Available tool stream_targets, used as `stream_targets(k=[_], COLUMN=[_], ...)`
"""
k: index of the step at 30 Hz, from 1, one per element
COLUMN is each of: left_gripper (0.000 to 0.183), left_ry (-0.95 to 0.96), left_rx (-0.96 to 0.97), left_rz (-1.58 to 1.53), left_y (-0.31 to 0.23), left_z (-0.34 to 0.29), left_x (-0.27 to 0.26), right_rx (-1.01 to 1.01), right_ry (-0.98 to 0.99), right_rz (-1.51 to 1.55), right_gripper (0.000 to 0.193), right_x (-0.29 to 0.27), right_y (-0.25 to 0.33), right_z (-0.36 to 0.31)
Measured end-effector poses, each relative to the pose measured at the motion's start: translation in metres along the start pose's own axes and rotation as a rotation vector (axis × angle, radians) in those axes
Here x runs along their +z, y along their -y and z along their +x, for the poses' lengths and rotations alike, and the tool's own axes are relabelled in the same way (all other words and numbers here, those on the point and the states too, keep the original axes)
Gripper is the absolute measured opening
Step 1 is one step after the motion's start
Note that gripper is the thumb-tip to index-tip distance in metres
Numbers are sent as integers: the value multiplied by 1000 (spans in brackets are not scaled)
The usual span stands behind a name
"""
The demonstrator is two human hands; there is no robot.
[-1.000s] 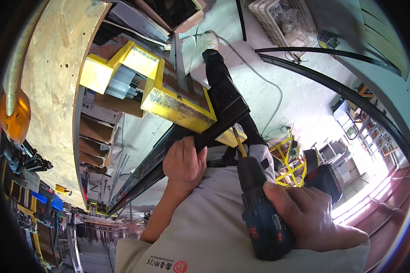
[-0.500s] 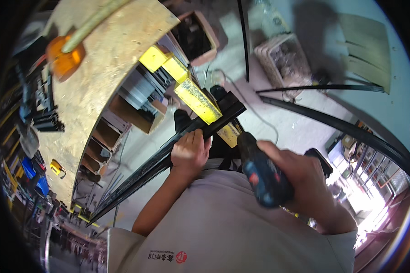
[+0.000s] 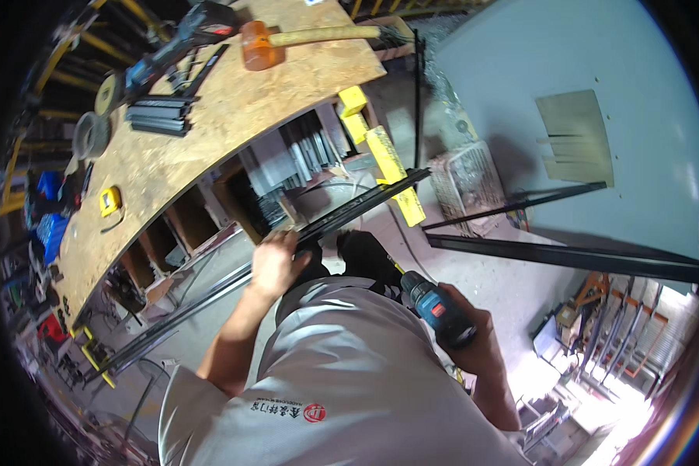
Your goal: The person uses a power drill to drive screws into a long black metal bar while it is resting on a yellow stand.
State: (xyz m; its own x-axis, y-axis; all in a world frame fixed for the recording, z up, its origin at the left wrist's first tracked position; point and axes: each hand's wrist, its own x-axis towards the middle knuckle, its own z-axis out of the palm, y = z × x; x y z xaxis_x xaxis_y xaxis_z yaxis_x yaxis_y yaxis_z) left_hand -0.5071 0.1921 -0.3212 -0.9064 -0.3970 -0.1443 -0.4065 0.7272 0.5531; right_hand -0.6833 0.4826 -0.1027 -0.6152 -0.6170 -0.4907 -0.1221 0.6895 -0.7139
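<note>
A long black metal profile (image 3: 357, 211) runs slantwise in front of my body, from the lower left up to the middle. Near its right end it lies across a yellow support bar (image 3: 387, 159). My left hand (image 3: 274, 266) is closed over the profile, fingers curled on its far side, some way left of the bar. In my right hand (image 3: 480, 342) is a blue and black cordless drill (image 3: 440, 311), gripped by its handle. The drill's bit (image 3: 398, 268) points up and left, apart from the profile.
On the wooden workbench (image 3: 233, 109) at the far left lie an orange mallet (image 3: 262, 46), short black profiles (image 3: 160, 115) and a yellow tape measure (image 3: 110, 202). A white crate (image 3: 467, 182) stands beyond the support. More black profiles (image 3: 559, 258) jut in from the right.
My right hand has drawn the drill back from the profile's right end. My left hand now sits farther left along the profile. The whole view has swung round.
</note>
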Motion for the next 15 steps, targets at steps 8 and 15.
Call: stream_targets(k=[8,15], left_gripper=[25,17], left_ry=[49,-29], left_rx=[-275,-230], left_rz=[234,150], left_y=[75,104], left_z=[-126,-149], left_x=[-39,-14], right_rx=[-189,-477], right_ry=[243,371], right_rz=[53,-113], right_gripper=[70,67], right_x=[35,53], right_y=[-29,-20], right_z=[10,28])
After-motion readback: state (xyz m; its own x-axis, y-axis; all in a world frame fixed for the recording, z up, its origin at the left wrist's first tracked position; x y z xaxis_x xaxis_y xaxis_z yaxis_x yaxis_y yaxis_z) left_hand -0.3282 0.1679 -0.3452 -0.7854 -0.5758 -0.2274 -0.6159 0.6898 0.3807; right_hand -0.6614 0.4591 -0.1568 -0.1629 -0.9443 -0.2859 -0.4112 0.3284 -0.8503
